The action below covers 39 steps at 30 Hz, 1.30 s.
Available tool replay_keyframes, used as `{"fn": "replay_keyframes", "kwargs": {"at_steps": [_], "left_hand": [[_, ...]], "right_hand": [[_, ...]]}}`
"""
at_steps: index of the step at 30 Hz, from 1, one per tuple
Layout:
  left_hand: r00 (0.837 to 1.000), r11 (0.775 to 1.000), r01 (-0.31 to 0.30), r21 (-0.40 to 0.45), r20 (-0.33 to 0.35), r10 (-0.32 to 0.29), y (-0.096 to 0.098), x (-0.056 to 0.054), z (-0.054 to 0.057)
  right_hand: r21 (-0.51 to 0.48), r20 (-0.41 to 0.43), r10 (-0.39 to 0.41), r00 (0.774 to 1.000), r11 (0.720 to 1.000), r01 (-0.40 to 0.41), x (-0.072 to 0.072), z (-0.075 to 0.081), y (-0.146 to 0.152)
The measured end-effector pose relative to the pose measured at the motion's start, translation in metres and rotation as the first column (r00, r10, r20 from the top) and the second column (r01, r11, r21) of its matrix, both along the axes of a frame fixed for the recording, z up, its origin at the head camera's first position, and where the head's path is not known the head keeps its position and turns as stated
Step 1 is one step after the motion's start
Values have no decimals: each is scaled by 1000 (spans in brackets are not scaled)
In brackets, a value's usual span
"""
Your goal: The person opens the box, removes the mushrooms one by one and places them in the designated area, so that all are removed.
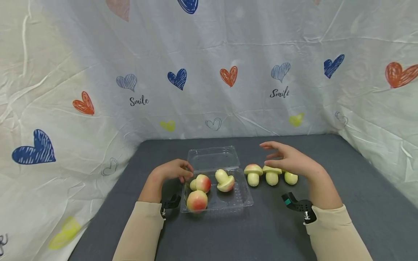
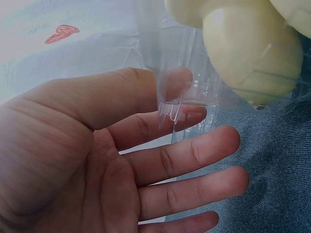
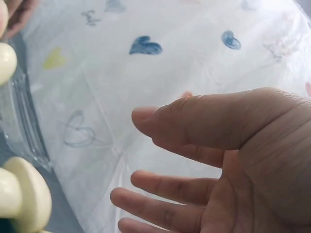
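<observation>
A clear plastic clamshell box (image 1: pixel 244 192) lies open mid-table, its lid (image 1: pixel 212 157) folded back. Inside are two pink-capped toy mushrooms (image 1: pixel 197 200) and one pale mushroom (image 1: pixel 224 180) on its side. My left hand (image 1: pixel 186 173) is at the box's left rim. In the left wrist view, my left hand (image 2: pixel 187 99) pinches the clear rim (image 2: pixel 170 111) between thumb and forefinger, with a pale mushroom (image 2: pixel 252 53) just beyond. Three more mushrooms (image 1: pixel 272 175) stand in a row right of the box. My right hand (image 1: pixel 272 154) hovers over them, fingers relaxed and holding nothing.
The table has a dark grey cloth (image 1: pixel 343 188), walled on three sides by a white sheet with heart prints (image 1: pixel 228 76). In the right wrist view, a pale mushroom (image 3: pixel 24 194) and the box's clear wall (image 3: pixel 26 126) lie to the left of my right hand (image 3: pixel 131 155).
</observation>
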<state>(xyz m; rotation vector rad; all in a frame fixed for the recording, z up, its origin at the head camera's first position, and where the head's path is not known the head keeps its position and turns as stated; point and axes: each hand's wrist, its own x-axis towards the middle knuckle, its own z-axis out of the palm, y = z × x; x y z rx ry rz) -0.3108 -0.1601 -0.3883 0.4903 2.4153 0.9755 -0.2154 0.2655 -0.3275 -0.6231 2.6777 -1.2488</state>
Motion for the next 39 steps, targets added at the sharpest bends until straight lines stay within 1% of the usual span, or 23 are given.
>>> {"fn": "replay_keyframes", "kwargs": {"at_steps": [5,10,17,20,21,23,26,29,32,36,39], "left_hand": [[1000,1000,5,-4,1,-5,0,1,0],[1000,1000,-1,-8,-2,1,0,1,1],[1000,1000,2,-6,-3,-2,-1,1,-1],[1000,1000,3,-10,-5,-3,-1,1,-1],[1000,1000,3,-11,-6,-3,-1,1,-1],[1000,1000,1,-11,-5,-1,0,1,0],[1000,1000,1,-16,-8,-1,0,1,1],[1000,1000,2,-17,-11,-3,0,0,0],[1000,1000,0,-21,-12,0,0,0,0],[1000,1000,-7,-26,-11,6,1,1,1],[1000,1000,-12,-25,-9,11,2,2,2]], "right_hand": [[15,0,25,1000,1000,-25,-3,-5,-19],[37,3,48,999,998,-48,-7,-14,-38],[42,10,129,992,991,-130,-10,-30,-65],[70,12,143,990,987,-144,-10,-36,-76],[94,4,145,989,985,-145,-10,-37,-79],[161,-25,140,990,978,-134,-11,-41,-86],[278,-108,139,984,955,-104,-12,-49,-97],[348,-173,137,975,935,-70,-10,-56,-108],[374,-196,121,973,927,-40,-8,-62,-116],[395,-217,57,975,918,35,-7,-67,-123],[394,-223,23,975,916,69,-7,-70,-126]]}}
